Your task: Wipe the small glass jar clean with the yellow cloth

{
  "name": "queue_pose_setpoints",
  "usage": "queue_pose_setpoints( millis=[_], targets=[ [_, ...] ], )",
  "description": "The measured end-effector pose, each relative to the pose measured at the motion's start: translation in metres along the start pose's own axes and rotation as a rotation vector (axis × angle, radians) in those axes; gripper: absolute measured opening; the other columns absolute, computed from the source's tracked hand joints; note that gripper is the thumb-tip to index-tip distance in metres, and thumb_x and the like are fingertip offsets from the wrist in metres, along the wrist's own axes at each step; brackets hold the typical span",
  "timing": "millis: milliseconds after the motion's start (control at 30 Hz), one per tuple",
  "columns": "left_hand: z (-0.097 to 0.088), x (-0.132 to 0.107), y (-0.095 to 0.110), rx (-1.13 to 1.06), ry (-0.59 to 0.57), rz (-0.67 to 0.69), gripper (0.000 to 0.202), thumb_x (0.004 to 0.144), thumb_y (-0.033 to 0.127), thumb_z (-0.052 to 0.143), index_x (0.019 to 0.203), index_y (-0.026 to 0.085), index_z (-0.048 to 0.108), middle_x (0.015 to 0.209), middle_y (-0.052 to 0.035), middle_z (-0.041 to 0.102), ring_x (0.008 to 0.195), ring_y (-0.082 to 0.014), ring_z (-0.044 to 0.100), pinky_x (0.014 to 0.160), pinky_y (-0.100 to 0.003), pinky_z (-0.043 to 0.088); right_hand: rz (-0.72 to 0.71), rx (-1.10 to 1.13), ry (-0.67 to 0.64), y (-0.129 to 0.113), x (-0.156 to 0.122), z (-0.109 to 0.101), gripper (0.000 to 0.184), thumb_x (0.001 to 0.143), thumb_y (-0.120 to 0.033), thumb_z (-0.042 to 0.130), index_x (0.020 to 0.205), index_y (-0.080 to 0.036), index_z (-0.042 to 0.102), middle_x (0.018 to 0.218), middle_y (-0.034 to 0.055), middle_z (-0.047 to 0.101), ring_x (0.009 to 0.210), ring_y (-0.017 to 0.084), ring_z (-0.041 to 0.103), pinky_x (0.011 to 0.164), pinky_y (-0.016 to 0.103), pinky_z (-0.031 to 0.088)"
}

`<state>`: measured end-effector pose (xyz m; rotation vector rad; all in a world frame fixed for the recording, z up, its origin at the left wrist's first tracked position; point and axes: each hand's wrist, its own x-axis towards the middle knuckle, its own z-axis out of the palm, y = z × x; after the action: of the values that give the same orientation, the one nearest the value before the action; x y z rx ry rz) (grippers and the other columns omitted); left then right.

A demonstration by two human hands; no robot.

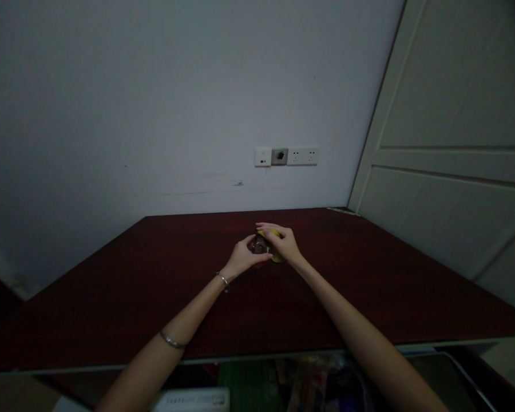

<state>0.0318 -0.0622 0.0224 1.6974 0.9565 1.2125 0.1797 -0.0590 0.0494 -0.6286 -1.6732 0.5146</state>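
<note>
Your left hand (240,256) held a dark glossy object (260,245) over the dark red tabletop (154,286). Your right hand (286,243) held a yellow item (277,258) directly beside it; contact between the two could not be confirmed. Wall sockets (302,157) were mounted beyond the tabletop, with a panelled door (450,114) to your right. A white box (193,399) was located below the near edge.

1 pale strip (343,211) lies on the dark-red table (266,312).
</note>
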Motion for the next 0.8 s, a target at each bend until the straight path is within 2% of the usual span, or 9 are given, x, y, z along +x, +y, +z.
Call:
queue_pose_setpoints(
  millis=[67,133,233,333,433,633,800],
  targets=[
    [0.001,-0.002,0.005,-0.050,-0.021,-0.022,0.063,0.053,0.028,0.080,0.109,0.014,0.056,0.090,-0.0065,0.064,0.063,-0.0124,0.059,0.047,-0.021,0.050,0.054,0.070,0.032,0.000,0.002,-0.001,0.022,0.080,-0.031,0.054,0.085,-0.021,0.072,0.101,0.0064,0.069,0.097,0.021,0.063,0.089,0.038,0.048],
    [0.001,-0.003,0.009,-0.114,-0.054,-0.067,0.062,0.054,0.030,0.079,0.110,0.014,0.055,0.087,-0.0053,0.063,0.056,-0.0105,0.058,0.044,-0.022,0.051,0.043,0.089,0.022,-0.002,0.002,-0.001,0.020,0.079,-0.030,0.055,0.083,-0.021,0.072,0.101,0.0064,0.069,0.097,0.022,0.063,0.089,0.038,0.047],
    [0.000,-0.003,0.011,-0.181,-0.095,-0.137,0.056,0.058,0.031,0.076,0.107,0.012,0.056,0.079,-0.0036,0.063,0.048,-0.0089,0.057,0.044,-0.023,0.052,-0.041,0.060,-0.022,-0.008,0.000,-0.001,0.017,0.078,-0.026,0.056,0.083,-0.023,0.072,0.102,0.0048,0.069,0.101,0.022,0.061,0.091,0.040,0.046],
    [0.000,-0.001,0.008,-0.173,-0.076,-0.192,0.046,0.063,0.033,0.073,0.101,0.010,0.059,0.070,-0.0023,0.063,0.043,-0.0094,0.057,0.041,-0.022,0.051,-0.133,-0.035,-0.121,-0.013,-0.003,0.002,0.018,0.075,-0.022,0.058,0.083,-0.028,0.072,0.102,0.0015,0.069,0.108,0.023,0.057,0.096,0.043,0.042],
    [-0.001,0.000,0.006,-0.161,-0.055,-0.221,0.042,0.065,0.034,0.071,0.097,0.010,0.060,0.066,-0.0020,0.063,0.041,-0.0092,0.057,0.039,-0.020,0.050,-0.151,-0.075,-0.166,-0.011,-0.003,0.003,0.020,0.075,-0.020,0.057,0.085,-0.029,0.072,0.103,0.0006,0.068,0.110,0.023,0.056,0.097,0.045,0.041],
    [-0.001,-0.001,0.007,-0.153,-0.100,-0.230,0.049,0.059,0.032,0.076,0.099,0.011,0.059,0.073,-0.0032,0.064,0.041,-0.0085,0.057,0.039,-0.021,0.050,-0.071,-0.038,-0.039,-0.001,-0.002,0.002,0.020,0.076,-0.021,0.056,0.087,-0.025,0.072,0.105,0.0046,0.067,0.103,0.021,0.060,0.093,0.040,0.045],
    [0.000,0.001,0.004,-0.126,-0.044,-0.263,0.044,0.063,0.032,0.073,0.098,0.010,0.058,0.068,-0.0022,0.064,0.041,-0.0099,0.057,0.040,-0.022,0.051,-0.167,-0.116,-0.153,-0.005,-0.005,0.005,0.021,0.075,-0.019,0.057,0.088,-0.028,0.072,0.106,0.0021,0.067,0.107,0.021,0.057,0.097,0.041,0.041]
  ],
)
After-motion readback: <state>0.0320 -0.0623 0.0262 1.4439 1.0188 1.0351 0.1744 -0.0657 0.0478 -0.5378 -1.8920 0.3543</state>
